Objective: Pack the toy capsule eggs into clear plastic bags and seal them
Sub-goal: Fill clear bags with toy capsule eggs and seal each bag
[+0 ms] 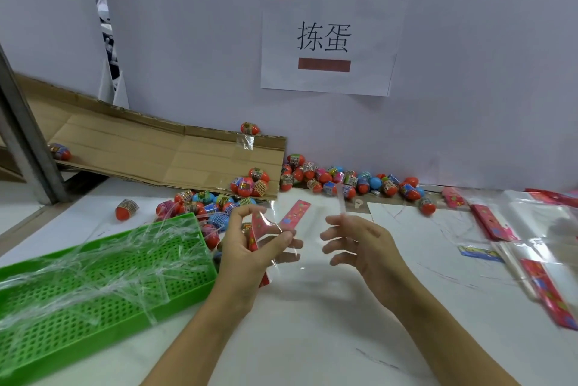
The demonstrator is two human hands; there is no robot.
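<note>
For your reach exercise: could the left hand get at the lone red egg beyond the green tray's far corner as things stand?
Probably not at once. The left hand grips a clear bag, so it is occupied. The path to the egg over the tray looks free otherwise.

Green perforated tray (175,263), flattened cardboard (175,154), wall sign (328,41).

eggs (344,181) lie behind the hands, tray (93,276) left, bags (531,245) right.

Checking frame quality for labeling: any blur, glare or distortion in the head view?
Head view: wide-angle bending on the cardboard edge; right hand fingers motion-blurred; clear bag in left hand nearly invisible; soft even light, faint shadows.
</note>
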